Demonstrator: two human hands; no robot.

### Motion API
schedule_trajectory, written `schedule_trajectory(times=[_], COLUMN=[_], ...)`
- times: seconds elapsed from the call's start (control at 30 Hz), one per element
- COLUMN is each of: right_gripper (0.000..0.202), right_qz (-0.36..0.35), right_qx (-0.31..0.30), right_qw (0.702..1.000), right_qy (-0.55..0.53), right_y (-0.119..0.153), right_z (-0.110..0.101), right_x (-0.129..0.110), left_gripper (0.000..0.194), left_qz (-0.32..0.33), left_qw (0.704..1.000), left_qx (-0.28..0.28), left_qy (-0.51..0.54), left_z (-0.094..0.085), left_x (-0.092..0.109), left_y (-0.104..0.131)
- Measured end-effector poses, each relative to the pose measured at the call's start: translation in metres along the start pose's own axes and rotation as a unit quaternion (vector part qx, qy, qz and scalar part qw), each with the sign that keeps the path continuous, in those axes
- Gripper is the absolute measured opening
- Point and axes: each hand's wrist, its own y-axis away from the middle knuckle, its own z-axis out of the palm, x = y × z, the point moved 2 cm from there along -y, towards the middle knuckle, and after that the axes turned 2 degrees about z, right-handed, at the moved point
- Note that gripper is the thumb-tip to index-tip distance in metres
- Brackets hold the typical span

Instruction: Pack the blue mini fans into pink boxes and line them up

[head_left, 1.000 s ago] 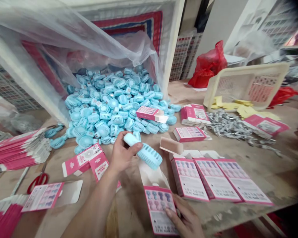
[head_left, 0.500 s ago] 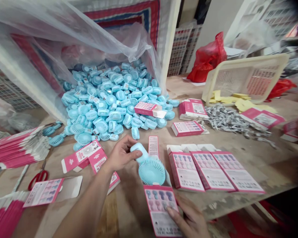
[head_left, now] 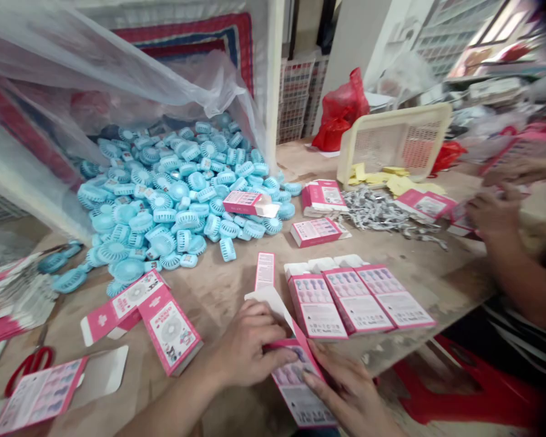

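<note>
We identify the support as a brown worktable. Directly on it we find, at left, red-handled scissors; toward the centre, the front of a pile of light-blue fans; right of these, three pink boxes set side by side; beyond, a grey heap near a cream basket.

Between left hand and right hand, the box is pink and white with printed rows. Beyond both, the piled fans are light blue, the bag red, the basket cream.
</note>
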Motion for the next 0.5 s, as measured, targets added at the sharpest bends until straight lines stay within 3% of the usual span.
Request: schedule_trajectory(times=[0.1, 0.23, 0.33, 0.4, 0.5], right_gripper=[0.036, 0.041, 0.038, 0.036, 0.034], right_qz=[0.061, 0.185, 0.176, 0.149, 0.142], right_qx=[0.073, 0.176, 0.259, 0.3, 0.34], right_qw=[0.995, 0.966, 0.943, 0.927, 0.913], right_qy=[0.025, 0.041, 0.117, 0.168, 0.176], right_y=[-0.003, -0.01, -0.021, -0.03, -0.041], right_z=[-0.012, -0.037, -0.061, -0.075, -0.091], right_x=[0.022, 0.068, 0.095, 0.106, 0.115], left_gripper=[0.033, 0.028, 0.022, 0.032, 0.052], left_qz=[0.039, 0.021, -0.015, -0.062, -0.164], left_qw=[0.999, 0.998, 0.996, 0.989, 0.959], left_qx=[0.019, 0.056, 0.088, 0.136, 0.229], left_qy=[-0.03, -0.021, -0.014, -0.021, -0.035], left_z=[0.01, 0.037, 0.048, 0.044, 0.03], left_x=[0.001, -0.002, -0.012, -0.026, -0.052], left_y=[-0.042, -0.119, -0.159, -0.16, -0.122])
